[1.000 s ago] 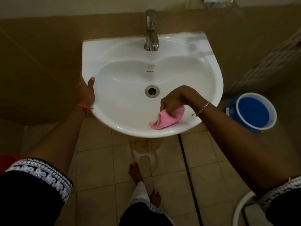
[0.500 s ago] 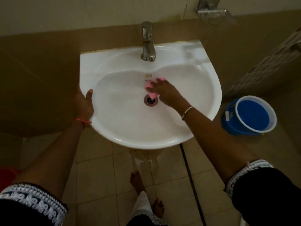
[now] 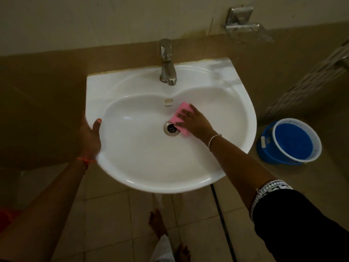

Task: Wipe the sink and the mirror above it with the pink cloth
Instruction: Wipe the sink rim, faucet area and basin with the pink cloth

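Beside the sink (image 3: pixel 98 87) stands a blue bucket (image 3: pixel 268 150).

The folded pink cloth (image 3: pixel 182 108) lies in the white ceramic sink (image 3: pixel 141 159), just right of the round metal drain (image 3: pixel 170 129); a blue plastic bucket (image 3: pixel 264 150) stands farther right.

The pink cloth (image 3: pixel 181 108) is lying flat inside the shiny white sink (image 3: pixel 151 159) (touching the edge of the round drain (image 3: pixel 171 129)), a little behind the middle.
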### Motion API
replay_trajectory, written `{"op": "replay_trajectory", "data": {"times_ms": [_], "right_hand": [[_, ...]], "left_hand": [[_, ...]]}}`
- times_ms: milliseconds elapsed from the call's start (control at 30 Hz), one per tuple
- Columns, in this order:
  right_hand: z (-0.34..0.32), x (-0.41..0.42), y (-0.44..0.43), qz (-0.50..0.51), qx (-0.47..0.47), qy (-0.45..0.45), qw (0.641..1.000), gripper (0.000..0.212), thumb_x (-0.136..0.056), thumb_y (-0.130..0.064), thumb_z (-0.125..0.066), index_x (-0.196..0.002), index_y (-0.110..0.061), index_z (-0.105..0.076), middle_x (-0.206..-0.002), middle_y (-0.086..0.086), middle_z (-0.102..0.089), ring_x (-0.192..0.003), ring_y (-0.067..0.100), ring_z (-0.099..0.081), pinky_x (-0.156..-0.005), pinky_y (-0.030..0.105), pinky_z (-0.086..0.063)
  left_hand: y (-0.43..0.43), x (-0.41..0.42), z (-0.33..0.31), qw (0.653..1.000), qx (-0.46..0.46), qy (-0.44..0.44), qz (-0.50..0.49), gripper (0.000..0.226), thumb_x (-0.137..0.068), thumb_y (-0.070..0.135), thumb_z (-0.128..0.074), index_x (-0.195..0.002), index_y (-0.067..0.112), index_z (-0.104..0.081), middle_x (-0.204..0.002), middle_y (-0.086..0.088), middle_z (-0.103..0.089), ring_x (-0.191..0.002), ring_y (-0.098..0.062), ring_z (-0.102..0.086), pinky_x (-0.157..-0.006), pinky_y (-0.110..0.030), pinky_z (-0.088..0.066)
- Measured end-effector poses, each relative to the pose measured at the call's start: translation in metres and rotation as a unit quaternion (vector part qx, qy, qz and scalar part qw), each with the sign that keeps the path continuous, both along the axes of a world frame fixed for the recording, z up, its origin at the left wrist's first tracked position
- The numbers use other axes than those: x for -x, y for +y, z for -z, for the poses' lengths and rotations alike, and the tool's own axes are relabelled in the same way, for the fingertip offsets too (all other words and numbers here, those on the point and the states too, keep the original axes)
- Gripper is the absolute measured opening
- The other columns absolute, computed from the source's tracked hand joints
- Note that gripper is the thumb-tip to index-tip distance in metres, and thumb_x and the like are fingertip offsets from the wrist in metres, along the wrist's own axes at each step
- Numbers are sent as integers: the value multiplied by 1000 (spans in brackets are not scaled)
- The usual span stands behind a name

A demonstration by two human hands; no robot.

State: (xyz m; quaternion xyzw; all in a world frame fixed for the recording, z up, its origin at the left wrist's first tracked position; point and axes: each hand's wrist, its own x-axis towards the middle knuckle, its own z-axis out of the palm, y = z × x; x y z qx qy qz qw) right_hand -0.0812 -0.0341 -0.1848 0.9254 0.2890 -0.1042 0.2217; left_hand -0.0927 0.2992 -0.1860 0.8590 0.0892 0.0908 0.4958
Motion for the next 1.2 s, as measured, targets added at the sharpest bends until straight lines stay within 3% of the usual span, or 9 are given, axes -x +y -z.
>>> {"op": "replay_trajectory", "data": {"times_ms": [133,267,400,533,667,800,967,1100,1200], "right_hand": [[-15,-4,-21,30,41,-47,998,31,-49,-33,-86,-77,-35,-74,-94,-12,-74,-104,12,-65,-100,40,-46],[-40,5,-41,122,193,-118,966,28,-62,-29,-79,-90,-28,-74,-106,-11,-71,-118,13,-56,-114,42,-19],[-51,22,-41,213,280,-159,923,15,-74,-22,-73,-88,-18,-74,-97,4,-72,-117,29,-56,-112,45,-31],[-61,24,-24,322,285,-68,900,24,-77,-17,-73,-101,-14,-70,-105,12,-71,-108,39,-60,-98,56,-42],[-76,32,-10,302,228,-40,925,17,-86,-8,-55,-101,-3,-63,-101,17,-68,-95,37,-65,-84,53,-52],[-77,36,-4,326,95,61,939,28,-93,-15,-36,-95,-6,-63,-109,8,-64,-98,24,-62,-88,34,-50],[-92,41,10,337,-47,188,921,20,-88,2,-48,-101,1,-64,-112,16,-61,-113,33,-55,-93,42,-49],[-89,43,27,355,-160,263,883,32,-85,1,-52,-56,-13,-48,-61,5,-49,-80,22,-51,-55,19,-39],[-94,39,68,289,21,447,846,40,-80,2,-45,-41,-9,-42,-40,7,-44,-52,19,-43,-43,15,-37]], "left_hand": [[-4,2,-1,1000,-9,4,-10,47,-95,16,-46,-136,-2,-34,-133,-26,-49,-120,-35,-50,-100,-38,-40],[-1,2,-1,1000,-9,8,-12,49,-95,20,-46,-138,-1,-33,-134,-27,-48,-121,-38,-49,-104,-44,-39],[-5,4,-7,1000,12,10,-11,47,-95,17,-47,-136,-1,-35,-134,-26,-48,-120,-35,-49,-103,-45,-40],[-3,5,-7,1000,16,9,-11,46,-94,18,-47,-135,0,-36,-133,-27,-49,-119,-39,-50,-103,-53,-39],[-2,4,-9,1000,11,19,-13,48,-95,18,-47,-136,-2,-34,-134,-27,-48,-121,-38,-49,-104,-50,-39],[-5,4,-11,1000,6,23,-17,48,-95,18,-47,-137,-2,-34,-136,-25,-47,-122,-36,-47,-104,-44,-38],[-9,6,-15,999,22,20,-18,47,-94,15,-48,-136,-2,-34,-135,-25,-47,-122,-35,-48,-104,-42,-39],[-7,6,-16,999,11,23,-25,52,-94,22,-49,-137,-1,-33,-136,-25,-47,-123,-37,-47,-106,-49,-37],[-7,7,-16,999,0,23,-30,52,-94,21,-48,-138,-2,-32,-136,-27,-46,-124,-39,-47,-106,-50,-36]]}}
